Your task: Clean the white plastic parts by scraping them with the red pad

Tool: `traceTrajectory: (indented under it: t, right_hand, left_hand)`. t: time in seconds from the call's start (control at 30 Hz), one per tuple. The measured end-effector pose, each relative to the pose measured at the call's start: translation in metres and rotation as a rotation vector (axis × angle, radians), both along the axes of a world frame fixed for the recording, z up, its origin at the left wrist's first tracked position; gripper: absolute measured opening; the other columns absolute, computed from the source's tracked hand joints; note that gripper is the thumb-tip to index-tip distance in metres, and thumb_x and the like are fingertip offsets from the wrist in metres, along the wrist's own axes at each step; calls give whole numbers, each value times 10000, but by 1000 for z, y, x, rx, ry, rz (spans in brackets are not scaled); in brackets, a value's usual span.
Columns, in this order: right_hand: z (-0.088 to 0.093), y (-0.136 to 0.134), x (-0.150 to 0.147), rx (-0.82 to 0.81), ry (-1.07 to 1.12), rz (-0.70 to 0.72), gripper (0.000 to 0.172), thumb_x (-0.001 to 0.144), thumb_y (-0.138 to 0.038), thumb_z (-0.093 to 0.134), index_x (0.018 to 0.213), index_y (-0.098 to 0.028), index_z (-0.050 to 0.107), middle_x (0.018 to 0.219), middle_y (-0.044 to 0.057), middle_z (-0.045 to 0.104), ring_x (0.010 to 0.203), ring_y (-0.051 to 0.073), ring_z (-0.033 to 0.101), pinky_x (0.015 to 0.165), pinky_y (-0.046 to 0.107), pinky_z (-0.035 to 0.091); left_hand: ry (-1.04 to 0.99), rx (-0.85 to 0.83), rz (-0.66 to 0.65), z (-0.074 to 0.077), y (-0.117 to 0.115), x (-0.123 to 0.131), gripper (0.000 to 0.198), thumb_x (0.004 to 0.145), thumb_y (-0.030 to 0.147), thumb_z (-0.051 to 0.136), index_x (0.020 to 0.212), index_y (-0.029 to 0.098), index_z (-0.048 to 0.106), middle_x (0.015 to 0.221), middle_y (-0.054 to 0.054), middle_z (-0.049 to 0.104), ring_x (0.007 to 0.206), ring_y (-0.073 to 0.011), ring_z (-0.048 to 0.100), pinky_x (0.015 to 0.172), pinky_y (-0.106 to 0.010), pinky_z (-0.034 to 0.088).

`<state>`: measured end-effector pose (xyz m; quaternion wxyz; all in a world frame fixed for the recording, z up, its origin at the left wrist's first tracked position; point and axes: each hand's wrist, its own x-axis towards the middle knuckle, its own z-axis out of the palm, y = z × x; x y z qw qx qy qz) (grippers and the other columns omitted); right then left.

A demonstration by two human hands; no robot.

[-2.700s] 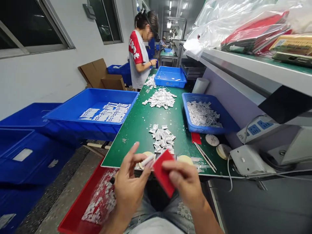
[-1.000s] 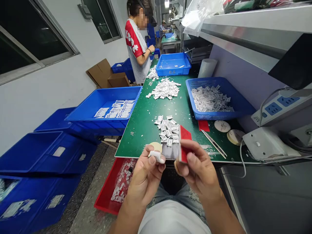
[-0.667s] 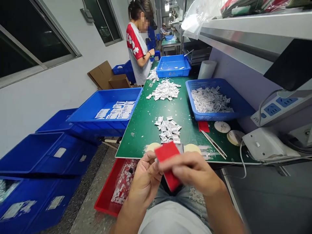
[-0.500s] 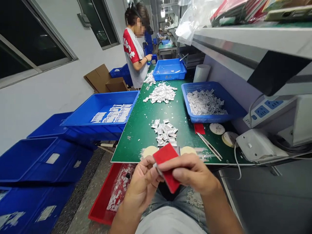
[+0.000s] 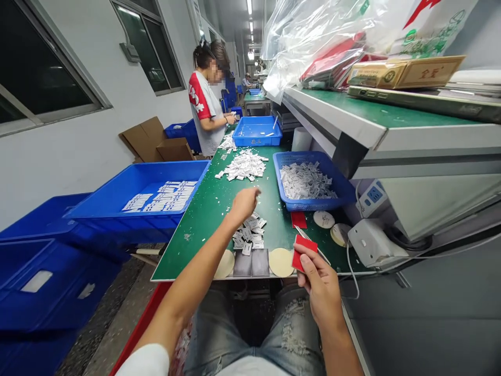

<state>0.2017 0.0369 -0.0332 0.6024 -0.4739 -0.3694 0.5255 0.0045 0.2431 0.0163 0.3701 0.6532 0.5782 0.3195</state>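
Observation:
My right hand [image 5: 319, 279] is closed on a red rectangular pad [image 5: 305, 251] just over the table's front right edge, with the thumb across its face. My left hand [image 5: 246, 202] reaches out over the green table, back of the hand up. Its fingers are curled and point to the right; whatever they may hold is hidden. Just below the left hand lies a small pile of white printed pieces [image 5: 250, 232]. Beyond it is a larger pile of the same pieces [image 5: 245, 166]. Two dark grey plates [image 5: 252, 262] sit between cream round discs [image 5: 281, 262] at the front edge.
A blue basket [image 5: 291, 204] full of white pieces stands right, near a second red pad [image 5: 298, 220] and a partly covered cutter knife [image 5: 300, 231]. At left is a blue bin [image 5: 117, 209] with white pieces. A shelf [image 5: 352, 112] overhangs the right. A person [image 5: 207, 99] stands farther back.
My hands have separated. The left has moved forward, away from the red pad, over the table; the right has carried the pad to the right. The view has tilted up.

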Motion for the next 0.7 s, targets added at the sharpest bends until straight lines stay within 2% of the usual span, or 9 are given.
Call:
traceTrajectory:
  t: [0.1,0.2,0.3,0.43,0.53,0.63,0.7]
  right_hand:
    - [-4,0,0,-14,3,48,476,897,-574,773,1105,-151,837,577,8,643,487,112,487,464,213,340]
    - [-3,2,-5,-11,1,86,511,913,-613,738,1136,-162,829,674,49,729,489,110,520,478,221,384]
    - [1,3,-16,11,-7,121,506,926,-619,721,1137,-172,829,763,70,763,531,132,595,496,237,437]
    - [6,4,-30,33,-35,106,480,939,-596,730,1173,-187,819,698,19,708,497,104,538,494,228,444]
    - [6,7,-36,62,-68,64,491,996,-582,665,1313,-220,765,846,55,782,553,117,594,529,237,504]
    - [9,11,-43,119,-84,124,406,1013,-519,678,1288,-242,788,915,80,827,580,126,644,540,236,534]
    - [14,13,-50,173,-45,233,320,1018,-464,698,1246,-271,813,841,57,826,502,88,587,491,197,486]
  left_hand:
    - [214,-64,9,-28,3,-18,391,1008,385,688,1348,197,650,1380,-124,660,1168,-272,686,973,-495,606]
    - [303,-99,11,-41,6,-33,392,1007,384,689,1350,197,648,1379,-123,661,1166,-272,687,969,-493,608]
    - [266,-110,31,-40,13,-42,387,1009,385,685,1347,199,650,1379,-122,662,1164,-270,688,970,-491,608]
    - [37,-80,126,-29,12,-49,376,1009,383,687,1336,201,657,1373,-121,665,1160,-267,689,969,-488,608]
    - [-253,-24,237,-19,-22,-55,360,1015,385,672,1314,185,652,1318,-113,677,1103,-249,694,922,-456,617]
    - [-589,-21,315,-15,-90,-64,317,1039,349,571,1315,196,606,1152,-66,687,944,-155,683,796,-296,595]
    - [-773,-71,327,-15,-141,-68,302,987,380,618,1231,201,632,1014,-38,681,819,-114,654,695,-218,556]
